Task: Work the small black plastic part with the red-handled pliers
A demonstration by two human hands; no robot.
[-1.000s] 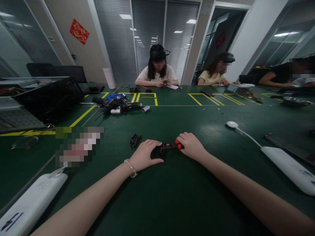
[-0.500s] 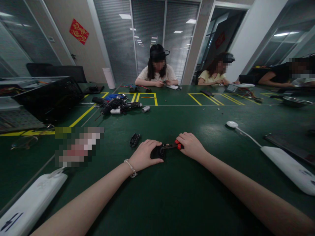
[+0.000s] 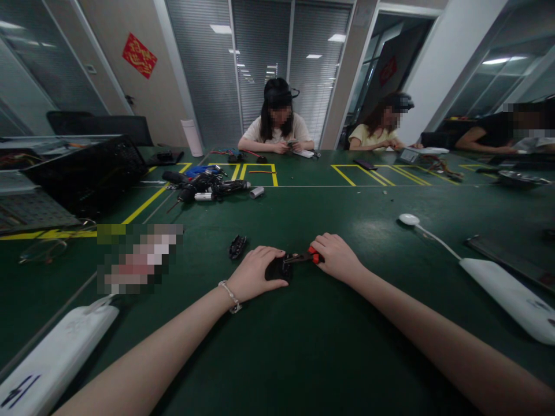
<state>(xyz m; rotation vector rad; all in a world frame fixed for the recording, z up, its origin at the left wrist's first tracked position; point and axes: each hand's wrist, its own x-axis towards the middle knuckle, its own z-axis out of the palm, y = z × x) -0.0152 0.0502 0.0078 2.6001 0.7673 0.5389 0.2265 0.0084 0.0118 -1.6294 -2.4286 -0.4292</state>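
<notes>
On a smooth green tabletop [image 3: 312,352], a small flat black piece [image 3: 274,270] is held between the parted thumb and fingers of the left hand [image 3: 252,273]. Right of that piece, red-handled dark metal pliers [image 3: 304,257] are gripped by the right hand's [image 3: 337,255] curled fingers, tips over its edge. Left of it, a ridged black part [image 3: 238,247] is seen.

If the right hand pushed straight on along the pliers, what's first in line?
Probably the black part in the left hand; the pliers overlap it in view, but contact is unclear.
</notes>
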